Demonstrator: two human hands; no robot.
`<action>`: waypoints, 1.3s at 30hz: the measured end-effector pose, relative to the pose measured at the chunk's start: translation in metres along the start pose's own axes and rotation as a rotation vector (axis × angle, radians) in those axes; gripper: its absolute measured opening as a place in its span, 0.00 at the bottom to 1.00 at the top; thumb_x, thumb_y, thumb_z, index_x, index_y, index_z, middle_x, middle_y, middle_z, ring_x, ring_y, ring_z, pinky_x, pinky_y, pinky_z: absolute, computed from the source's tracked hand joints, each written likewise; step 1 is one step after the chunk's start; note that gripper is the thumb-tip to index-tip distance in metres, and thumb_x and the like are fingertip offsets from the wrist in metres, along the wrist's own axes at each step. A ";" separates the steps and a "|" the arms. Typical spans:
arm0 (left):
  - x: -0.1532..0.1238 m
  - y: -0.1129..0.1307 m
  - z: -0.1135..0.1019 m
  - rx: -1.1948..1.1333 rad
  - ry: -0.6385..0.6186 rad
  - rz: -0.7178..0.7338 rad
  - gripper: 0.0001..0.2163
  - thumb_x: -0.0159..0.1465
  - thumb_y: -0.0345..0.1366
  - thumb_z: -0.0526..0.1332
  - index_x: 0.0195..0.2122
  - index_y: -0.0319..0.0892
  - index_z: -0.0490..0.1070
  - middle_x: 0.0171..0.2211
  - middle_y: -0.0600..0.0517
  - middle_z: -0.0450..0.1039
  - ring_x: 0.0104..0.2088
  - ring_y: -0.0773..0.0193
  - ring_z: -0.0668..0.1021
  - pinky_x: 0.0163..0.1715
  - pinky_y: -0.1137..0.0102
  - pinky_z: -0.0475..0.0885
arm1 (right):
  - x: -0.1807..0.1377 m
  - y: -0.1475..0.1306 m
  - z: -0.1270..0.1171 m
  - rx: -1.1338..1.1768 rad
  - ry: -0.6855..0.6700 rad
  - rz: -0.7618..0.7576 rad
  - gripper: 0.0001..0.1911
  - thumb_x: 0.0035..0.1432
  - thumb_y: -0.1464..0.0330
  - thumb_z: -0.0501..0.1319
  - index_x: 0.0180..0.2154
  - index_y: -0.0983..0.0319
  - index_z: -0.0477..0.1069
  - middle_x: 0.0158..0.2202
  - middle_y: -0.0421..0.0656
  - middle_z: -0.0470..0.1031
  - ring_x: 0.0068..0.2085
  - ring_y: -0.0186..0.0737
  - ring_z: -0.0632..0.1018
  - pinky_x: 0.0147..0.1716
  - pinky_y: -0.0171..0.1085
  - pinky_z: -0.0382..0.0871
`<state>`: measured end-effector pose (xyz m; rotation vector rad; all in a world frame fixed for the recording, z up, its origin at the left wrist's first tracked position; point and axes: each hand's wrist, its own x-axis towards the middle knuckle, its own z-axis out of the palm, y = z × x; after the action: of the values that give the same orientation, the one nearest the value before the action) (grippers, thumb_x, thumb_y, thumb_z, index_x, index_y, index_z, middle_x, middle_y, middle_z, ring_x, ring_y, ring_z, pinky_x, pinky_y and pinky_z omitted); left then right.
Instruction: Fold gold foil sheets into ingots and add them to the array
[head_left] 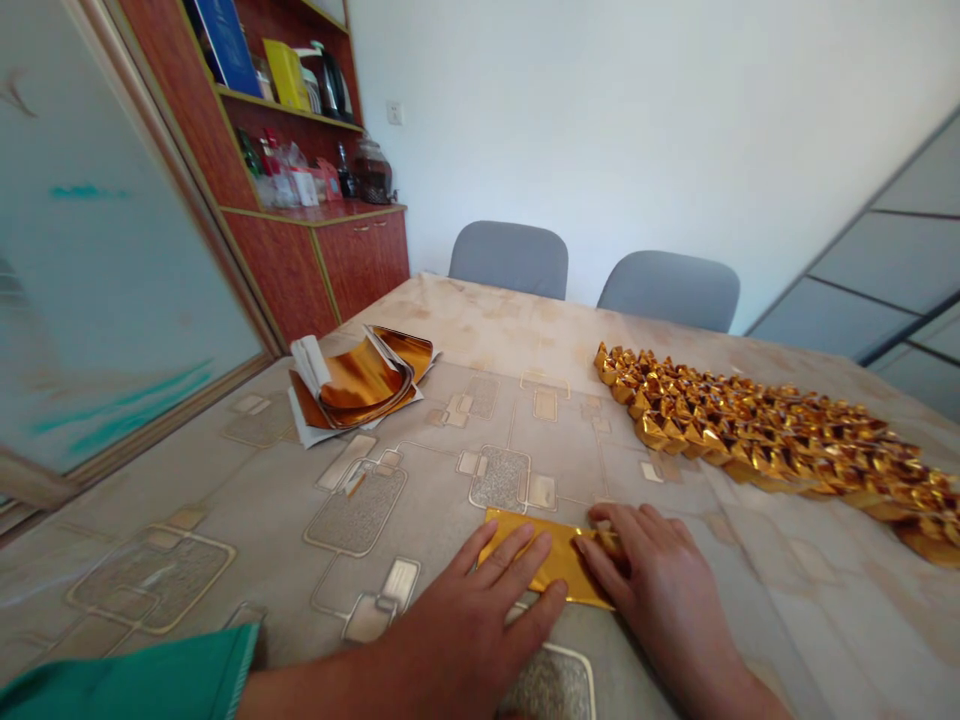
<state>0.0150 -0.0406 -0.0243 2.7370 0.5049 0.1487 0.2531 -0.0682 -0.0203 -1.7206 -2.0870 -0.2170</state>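
A strip of folded gold foil paper (564, 562) lies on the patterned tablecloth in front of me. My left hand (487, 610) rests flat on its left part, with the fingers spread. At the other end, my right hand (664, 575) has its fingers curled and pressed together on the paper's edge, which looks slightly raised there. Part of that end is hidden beneath the fingers. To the far left sits a loose, curled stack of gold foil sheets (360, 385) with white backing. Rows of folded gold foil pieces (750, 420) stand close together on the right.
The table (450, 480) has a glossy printed cover. Behind it are two grey chairs (510, 255) against a white wall. A reddish wooden cabinet (360, 255) with bottles, a kettle and a glass jar (371, 170) stands at the back left, beside a frosted glass door (112, 250).
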 end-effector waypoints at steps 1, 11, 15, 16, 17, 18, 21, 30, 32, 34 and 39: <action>-0.001 0.001 -0.002 -0.005 0.005 -0.010 0.36 0.64 0.56 0.58 0.67 0.40 0.53 0.69 0.31 0.46 0.68 0.38 0.53 0.63 0.40 0.50 | -0.001 0.000 -0.003 -0.007 0.025 -0.014 0.10 0.68 0.63 0.54 0.42 0.61 0.71 0.34 0.46 0.77 0.35 0.49 0.74 0.36 0.43 0.61; -0.005 0.010 -0.018 0.003 0.006 -0.031 0.34 0.67 0.57 0.50 0.68 0.41 0.52 0.68 0.30 0.47 0.68 0.38 0.53 0.62 0.42 0.54 | -0.035 -0.040 -0.018 0.019 0.120 -0.285 0.20 0.73 0.67 0.45 0.38 0.58 0.75 0.35 0.40 0.81 0.37 0.43 0.75 0.46 0.42 0.59; -0.005 0.009 -0.019 0.021 -0.001 -0.017 0.35 0.67 0.58 0.48 0.68 0.40 0.52 0.68 0.29 0.48 0.68 0.37 0.52 0.62 0.40 0.54 | -0.044 -0.029 -0.021 -0.085 0.122 -0.302 0.21 0.73 0.65 0.44 0.43 0.58 0.76 0.39 0.40 0.83 0.39 0.44 0.77 0.48 0.43 0.59; -0.005 0.009 -0.020 0.021 -0.004 -0.013 0.34 0.67 0.58 0.48 0.68 0.41 0.53 0.68 0.30 0.48 0.68 0.38 0.52 0.62 0.40 0.54 | -0.046 -0.025 -0.023 -0.109 0.112 -0.316 0.20 0.73 0.65 0.45 0.43 0.57 0.76 0.40 0.39 0.83 0.40 0.44 0.77 0.48 0.43 0.59; -0.006 0.008 -0.021 0.020 -0.008 -0.012 0.34 0.67 0.58 0.48 0.68 0.41 0.53 0.68 0.31 0.48 0.68 0.38 0.52 0.62 0.41 0.54 | -0.048 -0.020 -0.026 -0.131 0.105 -0.334 0.19 0.73 0.65 0.46 0.43 0.57 0.76 0.40 0.38 0.83 0.39 0.44 0.78 0.48 0.43 0.59; -0.007 0.008 -0.022 0.016 -0.010 -0.011 0.34 0.67 0.58 0.48 0.68 0.42 0.53 0.69 0.32 0.48 0.68 0.39 0.52 0.63 0.42 0.54 | -0.050 -0.016 -0.028 -0.150 0.105 -0.356 0.19 0.72 0.65 0.47 0.43 0.56 0.76 0.40 0.38 0.83 0.39 0.44 0.78 0.47 0.43 0.59; -0.009 0.005 -0.026 -0.007 -0.023 0.005 0.34 0.67 0.59 0.48 0.68 0.44 0.52 0.69 0.35 0.47 0.69 0.41 0.51 0.64 0.44 0.54 | -0.052 -0.008 -0.032 -0.188 0.100 -0.407 0.17 0.71 0.66 0.48 0.44 0.56 0.76 0.42 0.37 0.83 0.38 0.43 0.78 0.46 0.43 0.60; -0.022 -0.017 -0.043 0.040 -0.039 0.099 0.33 0.67 0.59 0.49 0.68 0.48 0.51 0.69 0.43 0.52 0.69 0.49 0.54 0.66 0.47 0.44 | -0.040 -0.014 -0.033 -0.074 0.117 -0.376 0.20 0.72 0.68 0.46 0.39 0.56 0.76 0.34 0.36 0.82 0.34 0.41 0.76 0.45 0.40 0.60; -0.030 -0.022 -0.048 0.086 -0.032 0.099 0.32 0.67 0.57 0.51 0.68 0.48 0.53 0.69 0.44 0.54 0.68 0.48 0.57 0.67 0.49 0.45 | -0.039 -0.013 -0.035 -0.054 0.106 -0.373 0.18 0.72 0.68 0.47 0.40 0.56 0.76 0.35 0.37 0.82 0.35 0.42 0.76 0.45 0.41 0.60; -0.038 -0.027 -0.053 0.137 -0.020 0.110 0.31 0.67 0.56 0.53 0.67 0.47 0.54 0.68 0.44 0.56 0.67 0.49 0.59 0.66 0.51 0.46 | -0.039 -0.012 -0.036 -0.030 0.083 -0.373 0.17 0.72 0.68 0.48 0.41 0.56 0.76 0.36 0.37 0.82 0.36 0.42 0.76 0.45 0.41 0.61; -0.043 -0.038 -0.053 0.249 0.066 0.148 0.22 0.69 0.48 0.56 0.62 0.46 0.63 0.62 0.50 0.67 0.64 0.52 0.64 0.65 0.55 0.50 | -0.032 -0.014 -0.034 0.073 0.010 -0.343 0.19 0.72 0.66 0.48 0.33 0.57 0.75 0.30 0.39 0.78 0.33 0.41 0.75 0.42 0.41 0.63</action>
<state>-0.0463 -0.0058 0.0099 3.0227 0.3593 0.2282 0.2522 -0.1134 -0.0010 -1.3094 -2.3419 -0.2459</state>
